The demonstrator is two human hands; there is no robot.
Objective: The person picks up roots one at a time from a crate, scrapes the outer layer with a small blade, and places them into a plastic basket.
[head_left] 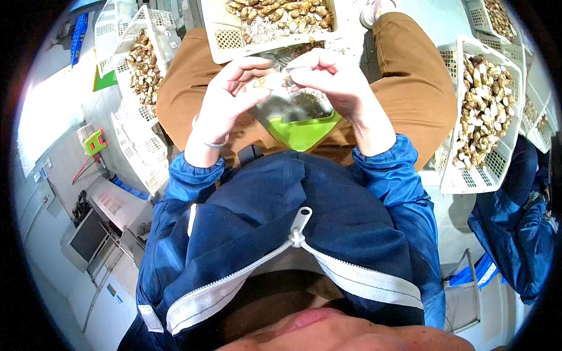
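Over my lap, my left hand (234, 90) pinches a small pale-brown mushroom (270, 81) between thumb and fingers. Close beside it, my right hand (331, 82) is closed at the fingertips, near the mushroom's right end. A small dark, shiny bit shows at those fingertips, too small to name. Just beyond both hands stands a white basket (225, 52) with brown-and-white mushrooms (287, 14) and a heap of thin white trimmings (266, 30). Below the hands, between my knees, lies a container with a lime-green edge (304, 133).
White crates of mushrooms stand at my right (483, 111) and left (145, 67). Another white crate (140, 146) is by my left thigh. A person in a blue sleeve (515, 222) sits at the far right. A grey-white cabinet (117, 205) stands at left.
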